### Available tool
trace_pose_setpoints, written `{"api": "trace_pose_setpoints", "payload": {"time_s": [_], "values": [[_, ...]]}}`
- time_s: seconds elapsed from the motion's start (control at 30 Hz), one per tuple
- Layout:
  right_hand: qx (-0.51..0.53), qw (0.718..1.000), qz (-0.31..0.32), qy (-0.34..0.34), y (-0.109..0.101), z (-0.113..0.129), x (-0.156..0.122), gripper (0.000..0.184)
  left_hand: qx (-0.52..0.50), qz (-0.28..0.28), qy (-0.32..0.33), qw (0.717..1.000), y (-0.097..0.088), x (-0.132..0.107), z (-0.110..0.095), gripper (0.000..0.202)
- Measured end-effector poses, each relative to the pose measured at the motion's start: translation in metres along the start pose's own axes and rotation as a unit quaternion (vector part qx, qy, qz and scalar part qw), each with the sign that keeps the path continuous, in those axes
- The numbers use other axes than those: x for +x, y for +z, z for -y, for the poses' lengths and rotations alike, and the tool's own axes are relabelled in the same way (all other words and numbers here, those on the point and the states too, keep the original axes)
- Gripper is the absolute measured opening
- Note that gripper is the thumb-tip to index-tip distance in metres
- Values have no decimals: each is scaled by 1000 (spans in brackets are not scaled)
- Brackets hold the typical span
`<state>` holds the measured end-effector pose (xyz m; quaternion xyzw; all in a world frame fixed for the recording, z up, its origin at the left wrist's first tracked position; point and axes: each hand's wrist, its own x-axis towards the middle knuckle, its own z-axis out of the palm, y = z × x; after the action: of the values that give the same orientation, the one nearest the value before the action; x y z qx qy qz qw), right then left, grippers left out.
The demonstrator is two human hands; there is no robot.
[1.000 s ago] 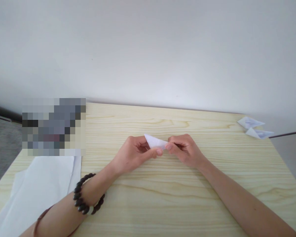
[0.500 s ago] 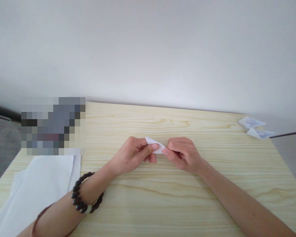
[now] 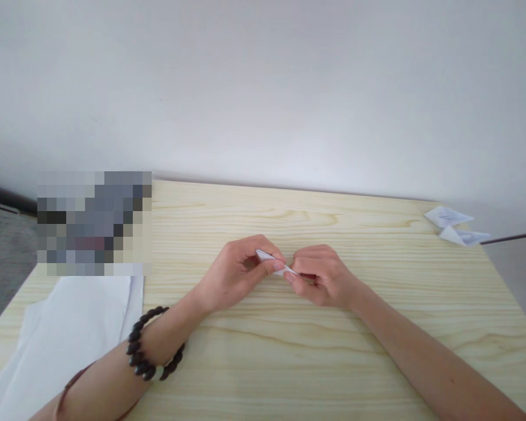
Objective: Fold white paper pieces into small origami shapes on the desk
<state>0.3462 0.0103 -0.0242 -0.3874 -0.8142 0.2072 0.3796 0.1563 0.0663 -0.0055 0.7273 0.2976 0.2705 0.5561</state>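
Note:
A small piece of folded white paper (image 3: 266, 255) is held over the middle of the wooden table (image 3: 254, 362). My left hand (image 3: 241, 272) pinches its left part between thumb and fingers. At the paper's right end, my right hand (image 3: 324, 275) closes thumb and curled fingers on it. The thumbs are close together, and fingers hide much of the paper. Its visible part looks narrow, tilting down to the right.
White paper sheets (image 3: 74, 327) lie at the table's left, partly under my left forearm. Behind them is a pixelated dark object (image 3: 100, 216). Two folded paper boats, one farther back (image 3: 449, 217) and one nearer (image 3: 464, 236), sit at the right back corner. A wall (image 3: 289, 88) rises behind.
The folded paper has turned in my fingers and now shows a thinner edge. My left fingers have come over its top, and my right hand has shifted slightly left.

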Motion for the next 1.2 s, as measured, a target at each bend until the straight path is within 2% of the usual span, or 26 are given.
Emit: {"api": "trace_pose_setpoints", "payload": {"time_s": [0.1, 0.23, 0.43, 0.57, 0.7, 0.8, 0.9, 1.0, 1.2], "values": [[-21, 1000, -7, -13, 2, 1, 0, 30, -2, -21, -4, 1000, 1, 1, -2, 15], [-23, 999, -22, 17, 1, 2, -1, 30, -74, -33, -38, 996, 1, 3, -4, 14], [28, 995, -49, 76, -5, 3, 0, 34, -91, -6, -49, 995, -6, 4, -4, 34], [32, 997, -33, 69, -6, 5, 1, 33, -89, -23, -54, 994, -7, 5, -6, 33], [38, 996, -47, 71, -7, 4, -1, 32, -101, -2, -76, 992, -4, 5, -5, 25], [27, 997, -45, 57, -4, 2, -2, 32, -97, 27, -117, 988, -3, 4, -1, 21], [-2, 999, -28, 23, -1, 1, -3, 30, -92, 40, -101, 990, -3, 3, 3, 14], [-34, 999, -31, -5, 2, 2, -2, 28, -90, 31, -66, 993, -4, 3, 4, 11], [-125, 987, -97, -32, 2, 2, -2, 29, -110, -12, -124, 986, -1, 5, 1, 22]]}}
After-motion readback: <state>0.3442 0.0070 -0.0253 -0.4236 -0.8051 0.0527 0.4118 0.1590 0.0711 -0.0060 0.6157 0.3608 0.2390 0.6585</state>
